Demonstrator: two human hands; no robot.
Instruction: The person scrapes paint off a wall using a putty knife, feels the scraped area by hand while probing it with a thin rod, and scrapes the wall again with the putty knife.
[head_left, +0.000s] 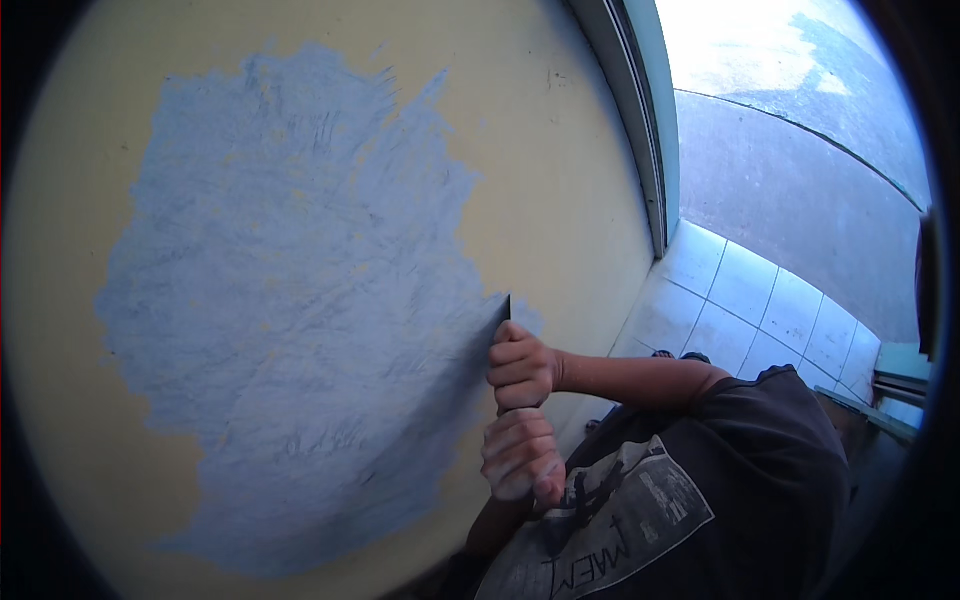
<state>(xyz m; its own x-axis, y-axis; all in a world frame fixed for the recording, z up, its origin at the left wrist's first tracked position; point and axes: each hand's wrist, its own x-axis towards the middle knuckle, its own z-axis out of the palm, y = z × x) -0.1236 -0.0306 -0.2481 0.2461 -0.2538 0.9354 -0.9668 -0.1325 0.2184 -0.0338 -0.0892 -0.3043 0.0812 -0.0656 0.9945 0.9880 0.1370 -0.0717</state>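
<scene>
A yellow painted wall (540, 180) fills the left of the view, with a large ragged grey-blue patch (300, 247) across it. My right hand (523, 367) is closed around a hand tool whose thin dark blade (507, 307) sticks out above the fist. The blade's tip lies over the patch's right edge; whether it touches is hard to tell. Right below, my left hand (523, 456) is closed in line with the right one, apparently on the same handle, which the fingers hide. Pale dust or residue marks its fingers. A shadow falls across the patch beside both fists.
A door frame (652, 150) borders the wall at upper right. White floor tiles (724, 322) lie beyond my right arm, then a grey concrete floor (772, 157), brightly lit farther out. My dark printed shirt (772, 480) fills the lower right. Dark footwear (694, 357) shows partly behind the arm.
</scene>
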